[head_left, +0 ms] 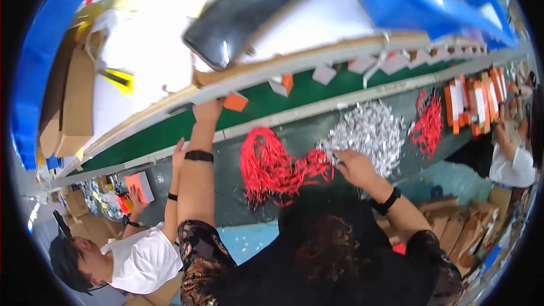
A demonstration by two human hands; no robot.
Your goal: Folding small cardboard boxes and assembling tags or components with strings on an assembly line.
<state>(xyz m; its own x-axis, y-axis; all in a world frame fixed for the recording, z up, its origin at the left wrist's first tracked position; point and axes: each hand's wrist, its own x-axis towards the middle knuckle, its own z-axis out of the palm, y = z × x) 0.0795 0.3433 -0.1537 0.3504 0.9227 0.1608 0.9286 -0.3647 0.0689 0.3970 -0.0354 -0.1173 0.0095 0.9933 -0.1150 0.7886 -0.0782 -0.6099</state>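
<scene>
My left hand [208, 111] reaches over the green conveyor belt [153, 136], its fingers hidden behind the shelf's edge. Just right of it lies a small orange-and-white box [235, 102]; whether they touch cannot be told. My right hand [358, 169] is at the near left edge of a heap of small silver pieces [371, 136]. Its fingers are drawn together at the pile; anything between them is too small to make out. Left of that hand, a bundle of red cords [263, 161] with dark ends lies on the dark table [226, 204], its loose strands reaching toward the silver heap.
More boxes [324, 75] sit along the belt under a shelf bearing a black phone-like slab [249, 14]. Another red cord bundle [428, 124] and stacked orange-and-white boxes [476, 99] lie at right. A co-worker in white [144, 260] works at left, another person [513, 158] at far right.
</scene>
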